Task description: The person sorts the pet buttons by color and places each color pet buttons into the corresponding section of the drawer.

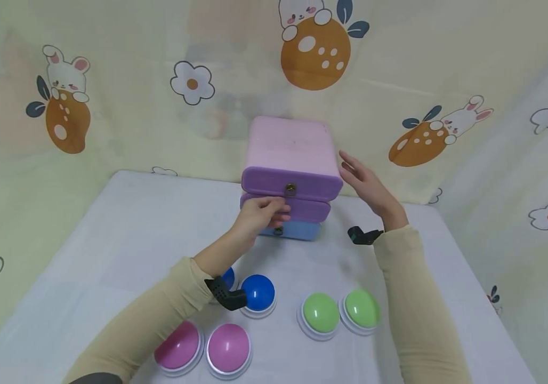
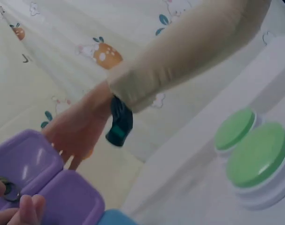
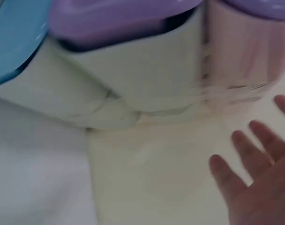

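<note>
A small stacked drawer unit [image 1: 293,144] has a pink top, two purple drawers and a blue drawer [image 1: 298,230] at the bottom. My left hand [image 1: 262,213] is at the middle purple drawer [image 1: 309,210], thumb and fingers pinching at its knob, which they cover. Just above them, the knob [image 1: 290,189] of the top purple drawer [image 2: 34,161] is visible. Dark gaps show behind the middle drawer front [image 3: 119,23] in the right wrist view. Beside the unit's right side, my right hand [image 1: 370,184] is raised with fingers extended, holding nothing.
On the white table [image 1: 159,229] sit blue domed buttons [image 1: 258,293], pink ones [image 1: 228,348] and green ones [image 1: 321,313], a pair of each. A patterned cloth [image 1: 135,122] hangs right behind the drawer unit.
</note>
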Motion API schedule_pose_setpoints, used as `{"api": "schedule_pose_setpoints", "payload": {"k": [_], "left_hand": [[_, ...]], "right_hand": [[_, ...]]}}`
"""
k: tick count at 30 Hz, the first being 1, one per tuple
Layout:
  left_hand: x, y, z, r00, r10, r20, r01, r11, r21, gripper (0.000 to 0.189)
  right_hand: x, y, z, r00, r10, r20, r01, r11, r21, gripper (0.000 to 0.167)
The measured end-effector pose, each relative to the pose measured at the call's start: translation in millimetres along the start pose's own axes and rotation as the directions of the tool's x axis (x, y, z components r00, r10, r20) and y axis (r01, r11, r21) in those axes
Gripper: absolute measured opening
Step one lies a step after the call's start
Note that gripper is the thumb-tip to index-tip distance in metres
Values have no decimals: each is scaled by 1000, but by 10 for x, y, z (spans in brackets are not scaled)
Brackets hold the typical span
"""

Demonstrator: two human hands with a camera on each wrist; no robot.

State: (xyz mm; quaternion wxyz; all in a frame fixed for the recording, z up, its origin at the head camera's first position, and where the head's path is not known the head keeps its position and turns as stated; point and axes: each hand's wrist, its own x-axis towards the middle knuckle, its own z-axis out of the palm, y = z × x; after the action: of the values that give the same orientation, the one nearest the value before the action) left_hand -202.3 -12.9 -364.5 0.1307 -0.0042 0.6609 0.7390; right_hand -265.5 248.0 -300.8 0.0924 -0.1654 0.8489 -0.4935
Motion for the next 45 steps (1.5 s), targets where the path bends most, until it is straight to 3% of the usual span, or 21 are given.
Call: {"api": "schedule_pose_setpoints", "payload": {"k": [6, 10, 14, 18, 21, 26, 30, 37, 40, 45], "left_hand": [[19, -9, 63, 995, -91, -32, 85, 985, -147, 29], [16, -12, 108, 992, -117, -50, 108, 980, -166, 29], [0, -2, 169, 992, -96, -82, 81, 982, -168, 27], [3, 27, 242, 990, -81, -114, 58, 980, -188, 25], [14, 36, 287, 985, -92, -143, 61, 976, -207, 24], [25, 37, 337, 978, -119, -172, 79, 972, -221, 24], [26, 47, 361, 979, -134, -156, 92, 963, -253, 24], [34, 85, 384, 979, -142, -144, 98, 957, -274, 22], [28, 99, 384, 980, -147, -132, 108, 957, -269, 24], [-5, 102, 382, 975, -169, -141, 126, 953, -274, 22]], "right_hand": [[112, 132, -11, 991, -110, 70, 106, 993, 61, 64], [223, 151, -68, 983, -134, 122, 133, 991, 18, 68], [354, 56, -143, 981, -63, 182, 90, 986, -142, 74], [449, -139, -213, 974, 76, 212, -3, 945, -327, 80], [485, -248, -240, 956, 177, 235, -68, 910, -409, 86], [519, -325, -243, 927, 240, 287, -93, 890, -446, 97], [549, -374, -266, 901, 291, 323, -107, 869, -483, 103], [621, -544, -311, 858, 377, 349, -106, 795, -597, 113], [625, -594, -303, 846, 411, 339, -116, 762, -637, 114], [631, -622, -262, 840, 433, 327, -119, 734, -668, 115]]}}
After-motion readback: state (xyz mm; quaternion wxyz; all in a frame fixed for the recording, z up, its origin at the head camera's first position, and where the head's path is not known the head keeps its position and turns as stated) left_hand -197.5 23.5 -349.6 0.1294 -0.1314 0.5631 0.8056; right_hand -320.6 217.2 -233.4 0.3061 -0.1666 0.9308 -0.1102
